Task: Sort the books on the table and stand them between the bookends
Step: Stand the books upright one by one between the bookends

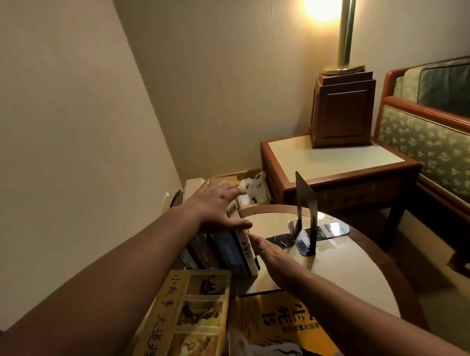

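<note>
- Hands: left hand (221, 204) lies flat with spread fingers on the top edges of the standing row of books (223, 252). Right hand (268, 248) is flat, fingers straight, pressed against the cover of the row's outermost book. Neither hand curls round anything.
- Task's things: the row stands left of the black bookend (305, 207), well apart from it, with bare counter (346, 281) between. I can see only this one bookend; a second, if there is one, is hidden behind the row.
- Two large books lie flat, nearer me than the bookend: a yellow picture-cover book (189, 318) and a gold-cover book (282, 334). Not yet stood up.
- Risk 1: only my two hands appear to be holding the row upright. If I lift the right hand before the bookend closes the gap, I judge the books will fan over toward it.
- Risk 2: the counter top looks glossy. A bookend pushed by leaning books could slide rather than hold.
- Risk 3: the row sits by the counter's rim on the side away from the bookend. A hard push that way could tip books off the edge.
- Risk 4: my right forearm passes over the gold-cover book and could drag it.
- Surface: round, pale glossy top with a dark wood rim.
- Room: beyond the bookend, a wooden side table (336, 162) carries a lit brass lamp (347, 33) on a wooden base. Right of that stands a floral-upholstered sofa (434, 140). Left of the bookend, past the row, is a cardboard box (225, 178) with a plastic bag. Plain walls meet in the corner.
</note>
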A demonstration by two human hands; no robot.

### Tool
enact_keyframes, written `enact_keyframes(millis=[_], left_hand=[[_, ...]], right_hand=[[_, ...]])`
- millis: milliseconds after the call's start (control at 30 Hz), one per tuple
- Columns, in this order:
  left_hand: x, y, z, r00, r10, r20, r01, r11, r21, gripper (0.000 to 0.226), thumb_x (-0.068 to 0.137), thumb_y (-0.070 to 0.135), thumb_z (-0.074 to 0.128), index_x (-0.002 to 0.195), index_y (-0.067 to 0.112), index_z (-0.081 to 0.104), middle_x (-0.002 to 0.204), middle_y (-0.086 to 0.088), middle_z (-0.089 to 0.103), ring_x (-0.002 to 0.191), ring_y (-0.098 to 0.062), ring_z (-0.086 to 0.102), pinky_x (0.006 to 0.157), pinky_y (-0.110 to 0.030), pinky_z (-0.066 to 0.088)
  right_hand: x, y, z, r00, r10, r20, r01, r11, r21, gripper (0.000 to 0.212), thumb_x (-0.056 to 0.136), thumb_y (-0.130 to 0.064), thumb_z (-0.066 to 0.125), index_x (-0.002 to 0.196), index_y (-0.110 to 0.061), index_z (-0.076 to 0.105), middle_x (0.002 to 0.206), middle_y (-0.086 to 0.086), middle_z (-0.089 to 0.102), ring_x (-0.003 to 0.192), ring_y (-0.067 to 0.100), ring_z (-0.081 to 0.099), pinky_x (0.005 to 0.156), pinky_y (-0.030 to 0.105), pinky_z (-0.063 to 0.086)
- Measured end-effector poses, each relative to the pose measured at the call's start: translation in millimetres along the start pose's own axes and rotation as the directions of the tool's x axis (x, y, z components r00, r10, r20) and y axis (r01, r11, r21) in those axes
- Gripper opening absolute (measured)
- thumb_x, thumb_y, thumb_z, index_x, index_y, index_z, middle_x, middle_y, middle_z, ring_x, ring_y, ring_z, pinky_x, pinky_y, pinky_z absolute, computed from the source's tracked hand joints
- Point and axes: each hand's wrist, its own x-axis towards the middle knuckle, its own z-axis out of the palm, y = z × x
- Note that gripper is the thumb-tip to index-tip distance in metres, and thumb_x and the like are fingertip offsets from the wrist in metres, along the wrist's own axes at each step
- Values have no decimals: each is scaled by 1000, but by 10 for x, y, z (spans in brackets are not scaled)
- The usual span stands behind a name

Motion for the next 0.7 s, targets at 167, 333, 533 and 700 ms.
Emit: enact_keyframes(millis=[167, 333, 533, 700], left_hand=[[36, 31, 73, 996, 84, -6, -82, 991, 104, 65, 81, 70, 56, 134, 33, 52, 156, 5, 35, 145, -18, 28, 119, -59, 7], [65, 58, 61, 1000, 24, -12, -24, 999, -40, 62, 77, 66, 65, 127, 31, 59, 154, 4, 40, 140, -20, 36, 114, -51, 23], [18, 229, -16, 1000, 11, -18, -12, 999, -36, 56, 80, 57, 69, 126, 26, 63, 146, 0, 48, 133, -22, 43, 108, -46, 32], [-36, 224, -13, 1000, -12, -18, 12, 1000, -24, 56, 80, 59, 68, 126, 28, 62, 153, 3, 39, 137, -23, 38, 109, -45, 31]], right_hand=[[-334, 99, -188, 994, -26, -105, -2, 965, -260, 45, 104, -36, 43, 148, -25, 39, 146, -2, 47, 137, 19, 42, 95, 19, 41], [-658, 424, -189, 986, -116, 117, 159, 478, -864, 70, 94, -52, 49, 155, -31, 22, 164, -5, 16, 151, 21, 4, 123, 45, 15], [-896, 799, -16, 955, -37, 293, 294, 217, -931, 86, 80, -79, 9, 156, -39, 0, 165, -7, -14, 140, 21, -34, 103, 39, -32], [-965, 760, -218, 951, -20, 309, 306, 206, -929, 79, 85, -76, 13, 155, -43, 0, 157, -18, -18, 143, 14, -29, 106, 31, -28]])
